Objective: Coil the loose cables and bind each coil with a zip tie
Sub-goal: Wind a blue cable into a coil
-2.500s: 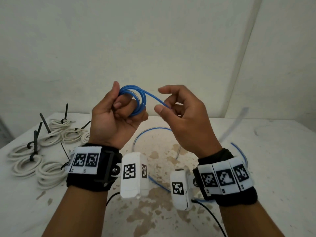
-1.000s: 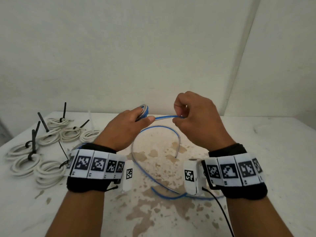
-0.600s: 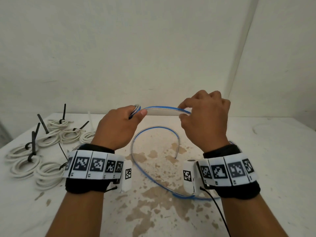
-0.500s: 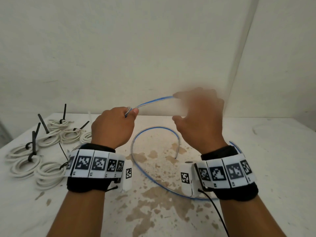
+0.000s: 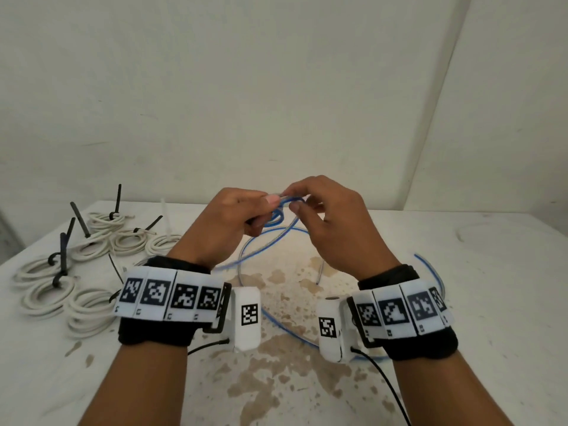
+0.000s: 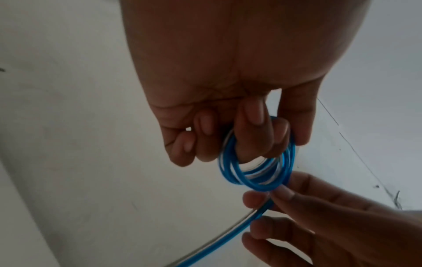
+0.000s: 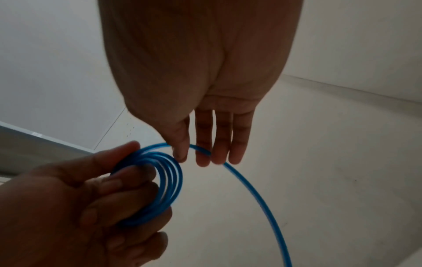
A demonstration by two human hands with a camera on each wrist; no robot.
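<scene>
Head view, centre frame: left hand grips a small blue coil around its fingers; right hand pinches the cable feeding it. Best to lay each turn snug, slack trailing on the worktop.

Both forearms reach forward side by side, raised clear of the table, each wrist wrapped in a black band with white marker tiles. The left hand is curled knuckles-up; its thumb and fingers close round a small coil of blue cable, two fingers hooked through the loops while the thumb presses on the outside. The right hand sits just beside it, fingertips nearly meeting the left thumb. Its thumb and forefinger pinch the free run of the cable right where it leaves the coil, the other fingers hanging fairly straight alongside.
</scene>
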